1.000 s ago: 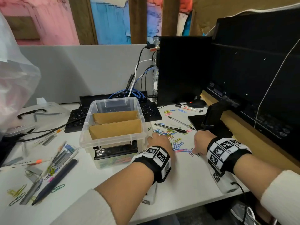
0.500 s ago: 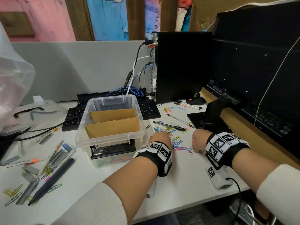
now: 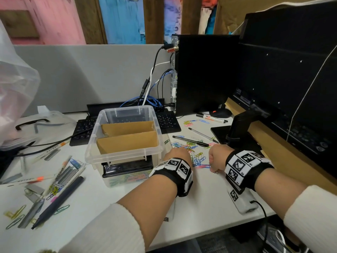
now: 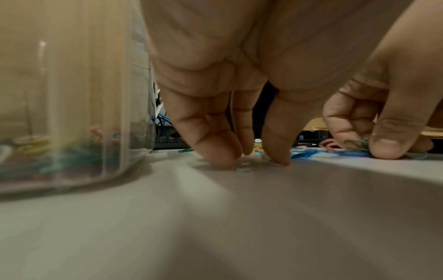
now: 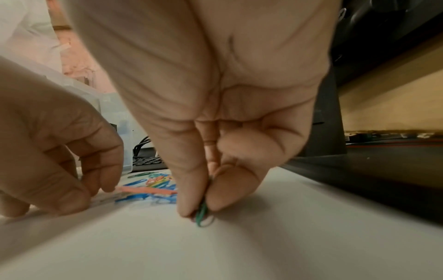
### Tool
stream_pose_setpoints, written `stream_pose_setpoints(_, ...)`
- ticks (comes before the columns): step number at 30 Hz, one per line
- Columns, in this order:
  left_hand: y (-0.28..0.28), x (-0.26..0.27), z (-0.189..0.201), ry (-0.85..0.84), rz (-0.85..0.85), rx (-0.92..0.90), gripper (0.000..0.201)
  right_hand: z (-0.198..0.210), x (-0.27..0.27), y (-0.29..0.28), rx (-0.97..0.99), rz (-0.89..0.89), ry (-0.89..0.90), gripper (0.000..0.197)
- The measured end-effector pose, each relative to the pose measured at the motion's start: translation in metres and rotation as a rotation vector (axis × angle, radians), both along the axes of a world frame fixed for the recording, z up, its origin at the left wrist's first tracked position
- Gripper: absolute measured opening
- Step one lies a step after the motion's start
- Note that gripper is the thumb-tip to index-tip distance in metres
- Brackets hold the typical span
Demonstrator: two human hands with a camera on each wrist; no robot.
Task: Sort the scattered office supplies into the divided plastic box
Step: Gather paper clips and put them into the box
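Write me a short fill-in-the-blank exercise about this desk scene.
1. The right hand pinches a ____ paper clip.
2. The dividers inside the plastic box are made of ____.
3. The heap of paper clips lies to the ____ of the box.
4. The box's front compartment already holds a stapler and ____.

Missing words: green; cardboard; right; paper clips

Both forearms reach forward, sleeves pushed back, tagged bands on the wrists. Left hand [image 3: 177,153] palm down — fingertips [image 4: 278,157] curled onto the desk surface, thumb pressing down beside them. Right hand [image 3: 217,157] fisted low — thumb and forefinger [image 5: 191,189] pinched together, tips nearly at the surface.
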State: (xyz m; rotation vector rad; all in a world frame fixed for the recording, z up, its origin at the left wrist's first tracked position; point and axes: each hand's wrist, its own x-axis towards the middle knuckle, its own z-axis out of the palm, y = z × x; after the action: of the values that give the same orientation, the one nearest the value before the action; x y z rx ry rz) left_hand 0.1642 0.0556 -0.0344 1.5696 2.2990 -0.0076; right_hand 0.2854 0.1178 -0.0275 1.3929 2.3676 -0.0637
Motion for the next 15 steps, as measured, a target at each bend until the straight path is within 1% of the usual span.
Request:
stream_pose_setpoints(2,-0.0029,0.0000,0.0003,-0.019,-0.001,0.011,0.024,0.0003,-0.0013,0.0001,-0.001,0.003,-0.025,0.028)
stream_pose_setpoints(6,-0.0034,0.0021,0.0005,-0.016,-0.012,0.031,0.025,-0.0022,-0.0014,0.0024,0.007,0.018,-0.047,0.017)
stream_pose_setpoints(8,-0.0035,0.0028,0.0016,-0.038,-0.003,0.028,0.025,-0.0029,-0.0013,0.0029,0.014,0.021,-0.061,0.015)
stream_pose_setpoints(12,-0.0027,0.0024,0.0047,-0.061,0.005,-0.009,0.029,-0.0019,-0.0008,0.0021,0.006,0.021,-0.072,0.016)
stream_pose_setpoints(15,-0.0036,0.0037,0.0070,-0.046,-0.020,-0.046,0.032,-0.0003,0.0000,0.0008,-0.001,0.006,-0.065,0.020)
